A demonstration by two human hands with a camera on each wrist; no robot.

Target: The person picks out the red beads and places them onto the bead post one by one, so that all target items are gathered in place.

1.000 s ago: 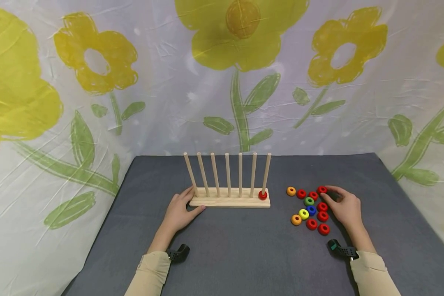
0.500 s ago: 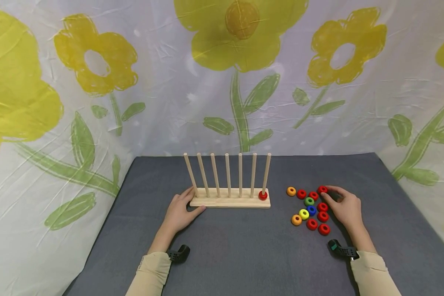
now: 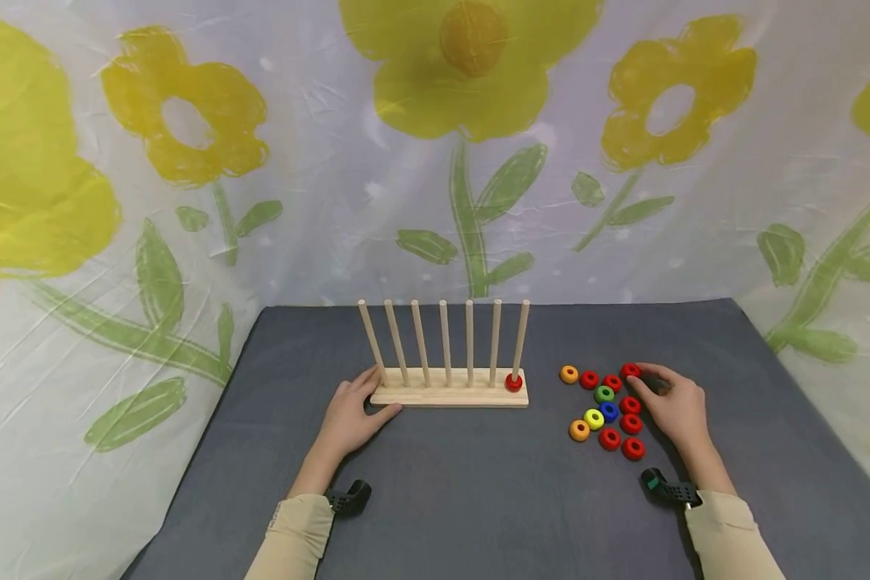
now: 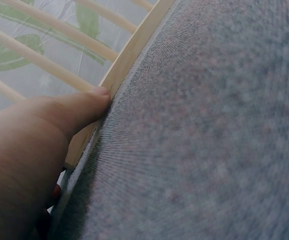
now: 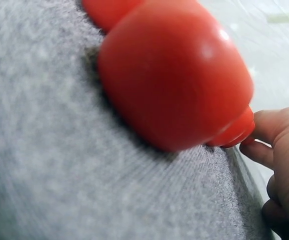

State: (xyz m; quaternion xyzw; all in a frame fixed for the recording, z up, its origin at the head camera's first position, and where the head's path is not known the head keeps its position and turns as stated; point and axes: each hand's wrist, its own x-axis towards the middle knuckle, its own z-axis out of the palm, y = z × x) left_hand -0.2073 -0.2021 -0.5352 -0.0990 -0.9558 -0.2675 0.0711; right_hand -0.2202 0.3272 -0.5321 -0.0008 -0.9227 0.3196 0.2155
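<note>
A pale wooden peg stand (image 3: 442, 397) with several upright pegs stands at the table's middle. One red ring (image 3: 513, 385) sits at the foot of its rightmost peg. My left hand (image 3: 350, 416) grips the stand's left end; in the left wrist view the thumb (image 4: 87, 107) lies along the base's front. On the right, my right hand (image 3: 680, 409) pinches a red ring (image 3: 629, 370) at the back of a group of loose rings. A large blurred red ring (image 5: 169, 75) covers much of the right wrist view and hides part of the pinched one.
Several loose red rings lie by my right hand, along with a green ring (image 3: 604, 394), a blue ring (image 3: 609, 412), a yellow ring (image 3: 594, 419) and two orange rings, one in front (image 3: 579, 430). A dark cloth (image 3: 464, 491) covers the table; a flowered curtain (image 3: 319, 201) hangs behind.
</note>
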